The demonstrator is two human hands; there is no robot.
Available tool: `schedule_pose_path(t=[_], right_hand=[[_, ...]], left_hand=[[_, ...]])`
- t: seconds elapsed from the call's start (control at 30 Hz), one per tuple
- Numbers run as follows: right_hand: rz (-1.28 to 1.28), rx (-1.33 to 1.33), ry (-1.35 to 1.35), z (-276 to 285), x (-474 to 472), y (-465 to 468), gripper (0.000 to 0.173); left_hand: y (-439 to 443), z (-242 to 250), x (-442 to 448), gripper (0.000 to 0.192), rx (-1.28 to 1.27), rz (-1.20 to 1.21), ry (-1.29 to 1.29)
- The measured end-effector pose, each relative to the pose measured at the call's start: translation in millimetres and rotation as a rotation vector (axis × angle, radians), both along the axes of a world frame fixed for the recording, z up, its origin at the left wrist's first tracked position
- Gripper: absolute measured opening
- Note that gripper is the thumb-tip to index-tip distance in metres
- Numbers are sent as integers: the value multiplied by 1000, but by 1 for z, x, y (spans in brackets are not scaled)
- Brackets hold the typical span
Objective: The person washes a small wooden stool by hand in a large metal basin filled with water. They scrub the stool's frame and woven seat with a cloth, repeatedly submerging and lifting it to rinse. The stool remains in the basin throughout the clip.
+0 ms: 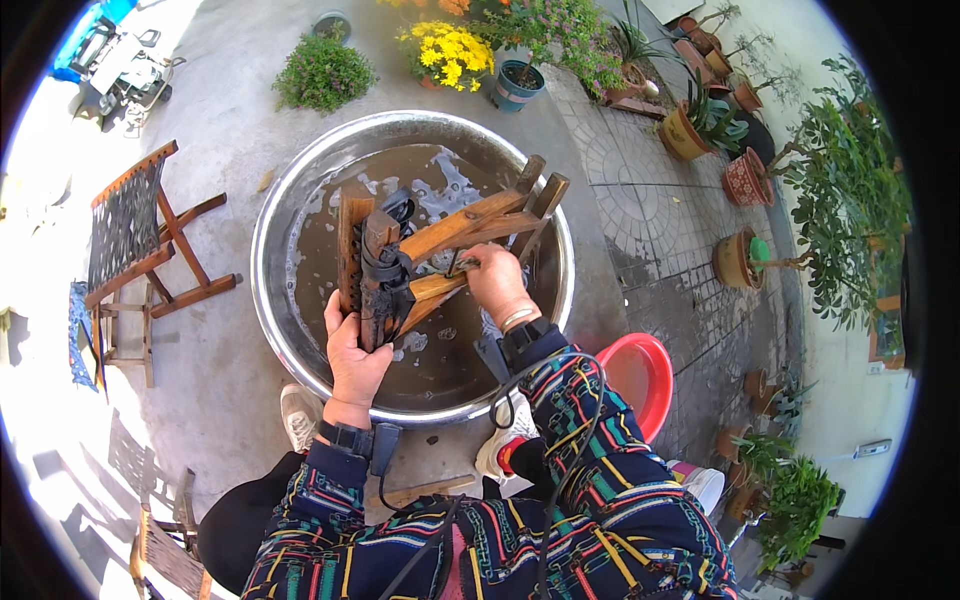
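A wet wooden folding-stool frame, with black straps wound round one end, is tilted over a large round metal basin of murky, sudsy water. My left hand grips the strapped end, its thumb and fingers around the dark wooden bar. Against one of the stool's legs, right of the straps, my right hand holds a small greyish scrubber or cloth, mostly hidden by the fingers. Both wrists wear dark bands with cables.
A folding stool with a woven black seat stands left of the basin. A red plastic tub of water sits close on the right. Potted yellow flowers and a teal pot stand beyond. More pots line the right wall; a wood strip lies below the basin.
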State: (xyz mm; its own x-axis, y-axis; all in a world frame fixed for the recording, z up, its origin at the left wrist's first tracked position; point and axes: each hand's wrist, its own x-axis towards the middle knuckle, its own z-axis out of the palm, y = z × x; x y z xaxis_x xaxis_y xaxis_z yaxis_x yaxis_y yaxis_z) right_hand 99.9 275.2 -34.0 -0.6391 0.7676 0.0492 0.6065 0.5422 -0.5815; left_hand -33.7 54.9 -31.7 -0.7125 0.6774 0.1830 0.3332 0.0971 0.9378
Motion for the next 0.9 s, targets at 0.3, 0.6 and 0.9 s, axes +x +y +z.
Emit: schedule_pose_path(t=[0.3,0.6,0.9], right_hand=[[-210,181,-171,3,-5,-2,15],[-102,181,-127,-6,15,2,18],[-133,243,-332,6,27,23,19]], left_hand=[[1,2,-1,43,18,-17,-79],[-2,1,-4,35,-62,32,-98],[2,5,5,33,11,43,56]])
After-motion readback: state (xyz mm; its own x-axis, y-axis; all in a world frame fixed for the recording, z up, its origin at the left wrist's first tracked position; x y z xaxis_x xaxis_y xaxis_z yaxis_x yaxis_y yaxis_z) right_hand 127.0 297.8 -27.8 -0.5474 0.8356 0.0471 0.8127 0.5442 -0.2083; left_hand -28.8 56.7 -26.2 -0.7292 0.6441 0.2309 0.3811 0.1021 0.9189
